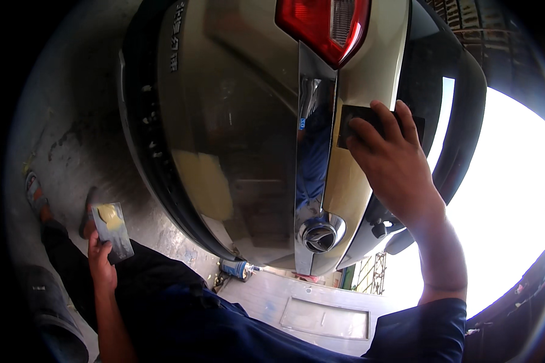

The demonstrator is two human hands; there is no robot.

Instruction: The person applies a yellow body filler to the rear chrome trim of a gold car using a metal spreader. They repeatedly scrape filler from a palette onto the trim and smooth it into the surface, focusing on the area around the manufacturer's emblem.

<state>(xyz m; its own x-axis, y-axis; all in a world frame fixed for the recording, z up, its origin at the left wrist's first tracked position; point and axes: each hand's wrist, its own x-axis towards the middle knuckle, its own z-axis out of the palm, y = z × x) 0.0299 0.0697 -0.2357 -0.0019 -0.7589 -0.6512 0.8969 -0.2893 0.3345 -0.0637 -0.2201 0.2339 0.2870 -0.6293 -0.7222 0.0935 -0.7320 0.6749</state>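
My left hand (102,260) is closed on the lower edge of a flat grey plate (120,235). A dab of yellowish putty (109,216) lies on that plate's upper part. My right hand (392,142) grips a thin dark rectangular spreader (352,130), fingers bent over it, and it lies against the gold body panel of a car's tailgate (248,139). The panel sits between the chrome trim strip (313,157) and the rear window (427,78). A pale yellow putty patch (203,184) covers part of the tailgate's lower area.
A red tail light (321,27) is beyond my right hand. The round chrome badge (321,235) and a rear wiper mount (379,230) stick out nearer me. A blue-and-white can (235,268) and a pale door panel (327,314) are beside the car. My sandalled foot (36,190) is on the concrete floor.
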